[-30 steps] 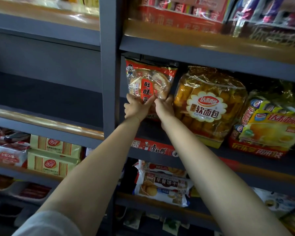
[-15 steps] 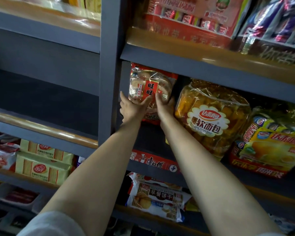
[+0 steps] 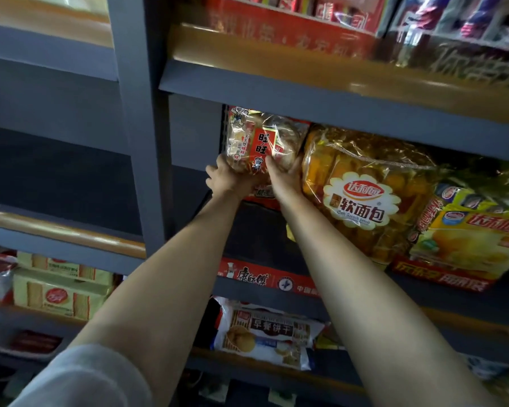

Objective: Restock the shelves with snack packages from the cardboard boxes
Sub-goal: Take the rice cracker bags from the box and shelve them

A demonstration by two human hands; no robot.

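one rice cracker bag (image 3: 262, 142), one soft bread bag (image 3: 362, 195), two hands (image 3: 229, 180)

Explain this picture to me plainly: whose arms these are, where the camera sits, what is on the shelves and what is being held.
There is no machine here. A person wears a camera on the head, so you look along their own two arms. The left hand and right hand grip a red rice cracker bag from below, at the left end of a grey shelf. Beside it on that shelf stand a large bag of soft bread and a yellow cake pack. One shelf lower lies a white biscuit pack. No cardboard box is in view.
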